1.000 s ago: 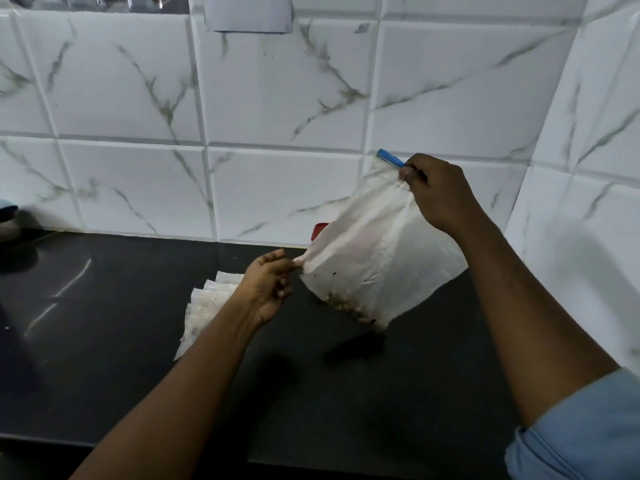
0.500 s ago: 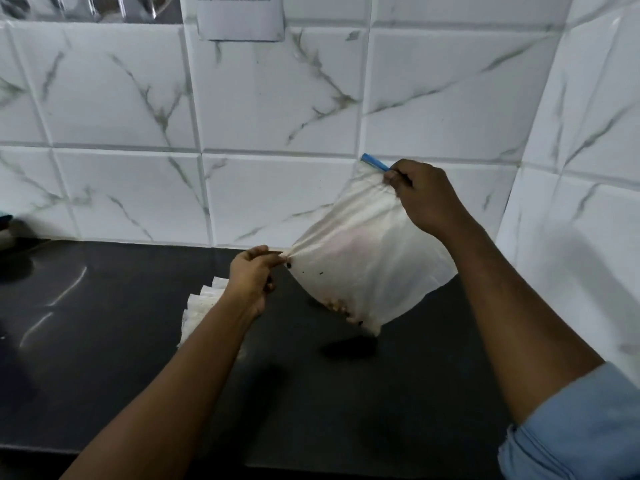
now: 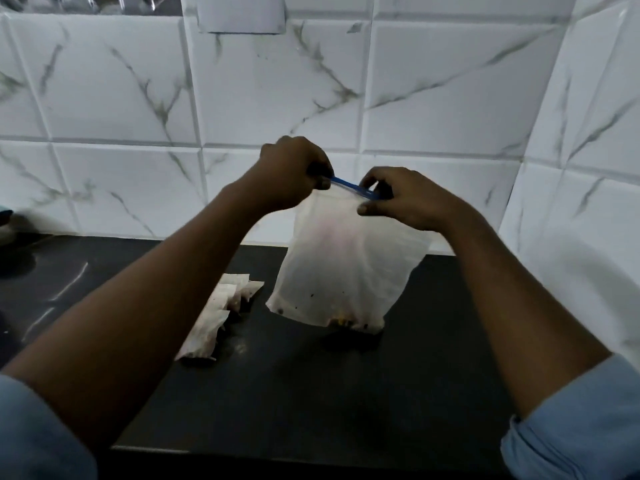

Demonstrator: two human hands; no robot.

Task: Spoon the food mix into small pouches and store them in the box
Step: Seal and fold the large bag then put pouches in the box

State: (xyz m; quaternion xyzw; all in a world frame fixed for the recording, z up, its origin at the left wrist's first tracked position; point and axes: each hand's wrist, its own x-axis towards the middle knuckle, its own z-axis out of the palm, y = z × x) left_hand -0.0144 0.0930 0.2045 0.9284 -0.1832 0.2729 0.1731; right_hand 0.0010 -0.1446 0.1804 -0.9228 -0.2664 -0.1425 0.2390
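Note:
A translucent plastic zip bag (image 3: 346, 268) with a blue zip strip (image 3: 349, 185) hangs upright above the black counter (image 3: 311, 393). A little brown food mix lies along its bottom edge. My left hand (image 3: 294, 171) pinches the left end of the zip strip. My right hand (image 3: 398, 195) pinches its right end. Several small white pouches (image 3: 218, 313) lie fanned out on the counter, left of the bag and partly behind my left forearm.
White marble-look tiles cover the back wall and the right wall, which meet in a corner at the right. A dark object (image 3: 7, 223) sits at the far left edge of the counter. A paper sheet (image 3: 240, 12) hangs on the wall above.
The bag has swung from tilted to upright. My left hand has left the bag's lower corner and risen to the blue zip strip, close to my right hand.

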